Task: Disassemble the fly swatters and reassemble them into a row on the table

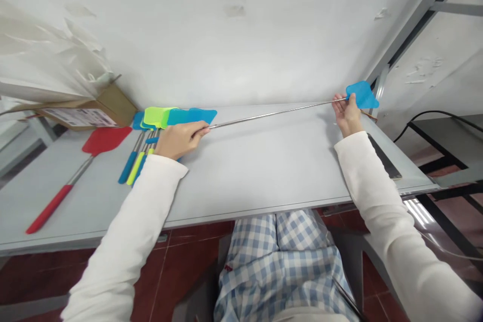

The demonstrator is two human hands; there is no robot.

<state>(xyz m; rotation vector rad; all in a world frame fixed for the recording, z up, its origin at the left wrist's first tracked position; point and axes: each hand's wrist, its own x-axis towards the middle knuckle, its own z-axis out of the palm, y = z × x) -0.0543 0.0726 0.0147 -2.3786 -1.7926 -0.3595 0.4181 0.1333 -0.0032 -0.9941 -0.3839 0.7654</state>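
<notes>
A fly swatter with a long, thin metal rod (269, 113) stretches between my hands, above the table. My right hand (347, 115) pinches it at the neck, just under its blue head (363, 95). At the other end my left hand (181, 138) is closed round the swatter; the handle is mostly hidden under the hand. Close by on the left lies a pile of other fly swatters, with a lime green head (156, 116), blue heads (192, 116) and blue and lime handles (129, 167). Further left, a red fly swatter (107, 140) lies alone.
An open cardboard box (116, 103) stands at the table's back left. A dark flat object (383, 156) lies near the right edge, partly behind my right arm. The white wall (241, 55) rises behind the grey table (264, 176). Metal frames stand on the right.
</notes>
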